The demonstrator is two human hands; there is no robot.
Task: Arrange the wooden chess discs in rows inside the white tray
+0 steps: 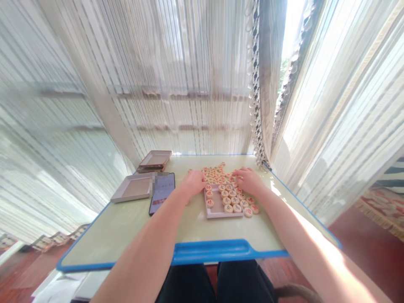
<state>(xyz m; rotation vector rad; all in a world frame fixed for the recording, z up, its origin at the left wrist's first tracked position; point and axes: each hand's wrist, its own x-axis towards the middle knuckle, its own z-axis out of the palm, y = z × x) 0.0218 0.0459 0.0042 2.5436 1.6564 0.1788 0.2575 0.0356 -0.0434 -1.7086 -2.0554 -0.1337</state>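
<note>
A shallow open box (216, 215) lies on the table before me, with Chinese chess pieces in it. Black-marked discs (226, 200) fill its right side, and a few red-marked discs (210, 203) line its left side. My left hand (193, 183) is at the box's far left corner, fingers curled together; whatever they hold is hidden. Over the loose pieces beyond the far right corner is my right hand (249, 180), fingers apart and touching pieces. A loose pile of red-marked pieces (216, 172) spreads between the hands, and more pieces (248, 212) lie along the box's right side.
A phone (162, 191) lies left of my left forearm. Beside it is an empty grey box lid (134, 189), with brown-edged trays (156, 159) behind. The pale table (132, 235) has a blue rim with a raised front ledge (211, 249). Sheer curtains (195, 84) hang behind.
</note>
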